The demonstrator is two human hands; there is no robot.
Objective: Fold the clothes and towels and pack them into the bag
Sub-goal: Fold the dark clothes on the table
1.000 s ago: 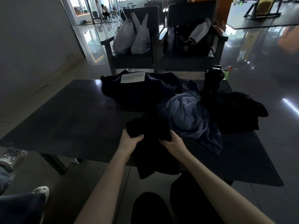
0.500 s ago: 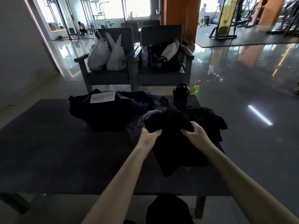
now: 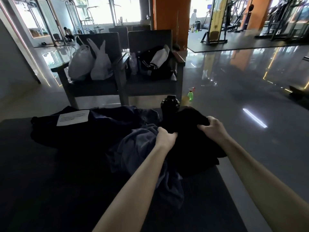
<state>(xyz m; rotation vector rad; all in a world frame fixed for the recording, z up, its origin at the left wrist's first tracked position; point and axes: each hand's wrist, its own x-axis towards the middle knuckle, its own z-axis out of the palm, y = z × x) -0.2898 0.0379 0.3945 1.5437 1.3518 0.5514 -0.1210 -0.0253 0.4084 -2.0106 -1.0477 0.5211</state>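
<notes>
Black garment [image 3: 192,148] is bunched at the right end of the table [image 3: 41,181], its upper edge gripped in the curled fingers [image 3: 203,126] of the right hand [image 3: 212,129] and the left hand [image 3: 164,138]. A crumpled blue towel [image 3: 137,148] lies just left of it, under the left forearm. Beyond sit the dark bag [image 3: 93,131] and a black bottle [image 3: 169,106].
</notes>
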